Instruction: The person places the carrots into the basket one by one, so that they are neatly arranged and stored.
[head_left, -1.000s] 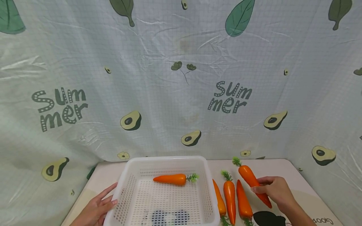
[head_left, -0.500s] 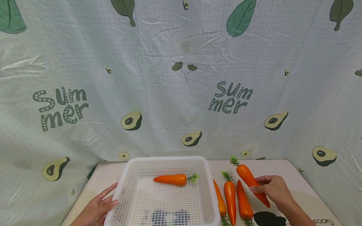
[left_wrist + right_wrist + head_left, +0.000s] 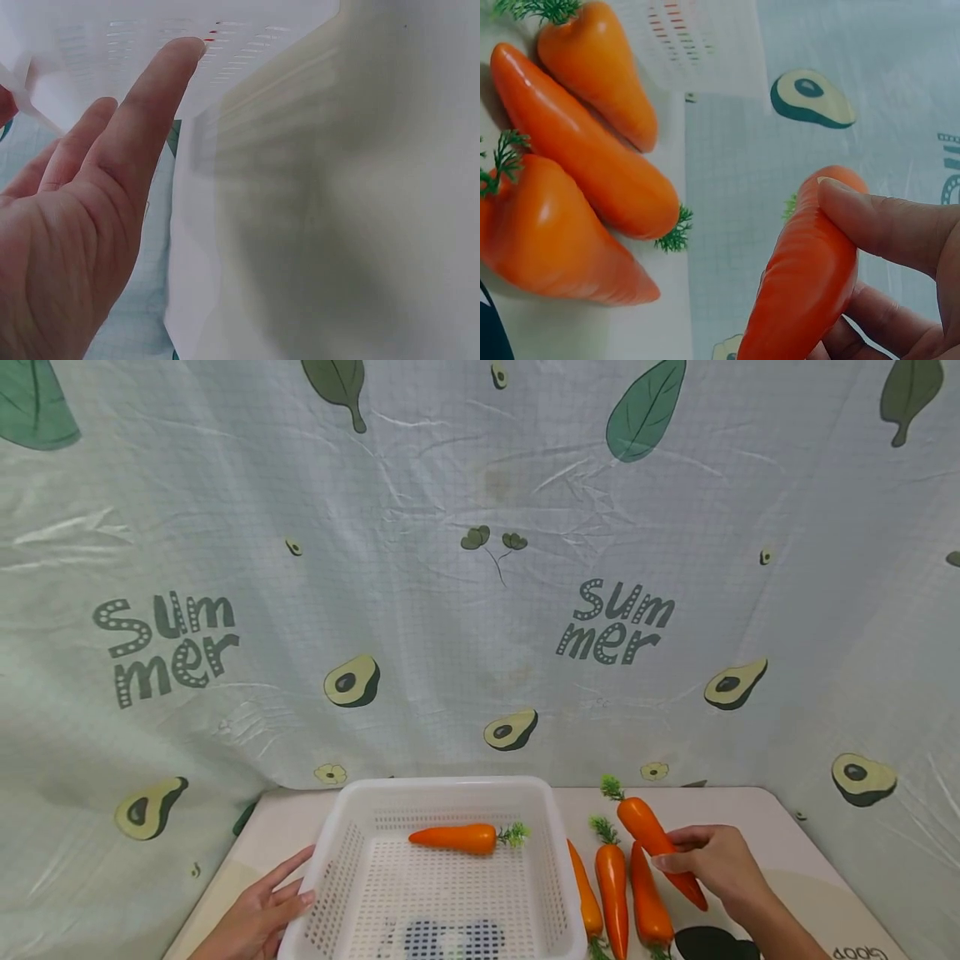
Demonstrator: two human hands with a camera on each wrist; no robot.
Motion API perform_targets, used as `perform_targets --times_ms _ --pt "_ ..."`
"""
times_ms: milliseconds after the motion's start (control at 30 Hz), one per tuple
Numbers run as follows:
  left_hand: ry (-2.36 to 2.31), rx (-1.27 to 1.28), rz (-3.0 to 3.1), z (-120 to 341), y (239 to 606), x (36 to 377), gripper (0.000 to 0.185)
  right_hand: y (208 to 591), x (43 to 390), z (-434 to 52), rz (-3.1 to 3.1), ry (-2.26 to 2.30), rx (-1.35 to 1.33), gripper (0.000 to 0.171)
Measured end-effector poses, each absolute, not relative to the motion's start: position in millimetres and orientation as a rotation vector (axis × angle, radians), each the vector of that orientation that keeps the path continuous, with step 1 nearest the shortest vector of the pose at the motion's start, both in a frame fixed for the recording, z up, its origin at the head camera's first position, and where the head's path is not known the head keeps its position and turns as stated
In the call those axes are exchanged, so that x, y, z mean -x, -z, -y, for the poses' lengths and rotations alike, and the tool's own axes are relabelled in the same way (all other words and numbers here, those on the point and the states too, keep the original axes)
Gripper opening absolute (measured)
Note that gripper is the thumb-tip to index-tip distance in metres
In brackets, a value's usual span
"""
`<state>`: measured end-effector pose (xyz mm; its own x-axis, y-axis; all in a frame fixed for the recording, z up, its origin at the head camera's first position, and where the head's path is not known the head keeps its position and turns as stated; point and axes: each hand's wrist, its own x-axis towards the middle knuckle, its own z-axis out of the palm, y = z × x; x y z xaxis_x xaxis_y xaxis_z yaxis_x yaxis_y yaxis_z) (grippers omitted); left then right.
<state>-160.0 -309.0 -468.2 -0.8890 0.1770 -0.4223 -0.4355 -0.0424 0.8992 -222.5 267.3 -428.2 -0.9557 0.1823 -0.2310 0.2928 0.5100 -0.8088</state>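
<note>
Right, your right hand (image 3: 712, 864) pinches a carrot (image 3: 654, 837) lifted just right of the basket (image 3: 442, 789). Keep the left hand (image 3: 258, 914) flat on the basket's left wall, fingers straight. I'd clear the right rim, then lay it beside the carrot inside (image 3: 453, 837).

The basket (image 3: 442, 877) stands on the counter (image 3: 757, 810). One carrot (image 3: 453, 837) lies in it, toward its far wall. Three carrots (image 3: 611, 885) lie side by side just right of the basket; right of those, the right hand (image 3: 712, 860) holds a fourth carrot (image 3: 652, 839). The left hand (image 3: 258, 914) rests against the basket's left wall.
</note>
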Motion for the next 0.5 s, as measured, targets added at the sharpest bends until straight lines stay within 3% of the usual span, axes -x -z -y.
perform_targets --times_ms 500 --pt "-1.985 0.238 -1.820 313 472 161 0.090 424 226 -252 -2.637 1.420 -0.388 0.055"
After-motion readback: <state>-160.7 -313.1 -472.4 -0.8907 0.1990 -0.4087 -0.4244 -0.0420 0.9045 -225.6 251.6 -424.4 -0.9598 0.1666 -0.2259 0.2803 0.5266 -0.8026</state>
